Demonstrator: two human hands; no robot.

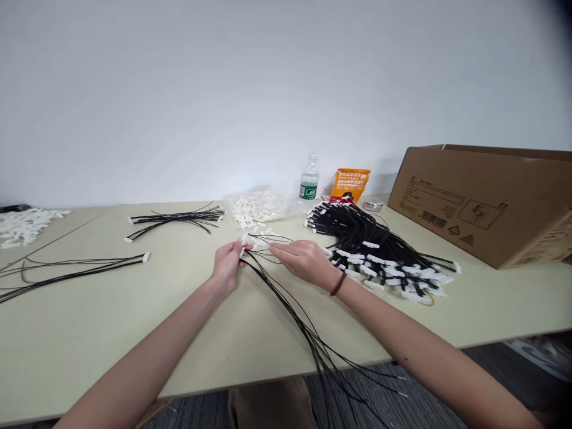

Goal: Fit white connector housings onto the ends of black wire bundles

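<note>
My left hand (227,265) pinches a small white plastic connector (246,241) at the end of several thin black wires (286,313). These wires hang down past the table's front edge. My right hand (299,261) reaches in from the right, its fingertips on the wires next to the connector. A dark cord band circles my right wrist. Just right of that hand lies a large heap of black wires with white connectors (375,253). Further left on the table are two looser bundles of wired connectors (179,218) (75,269).
A clear bag of white connectors (257,205) sits behind my hands, with a pile of white pieces (24,226) at far left. A water bottle (309,179), an orange packet (351,185) and a large cardboard box (482,205) stand along the table's (89,333) back.
</note>
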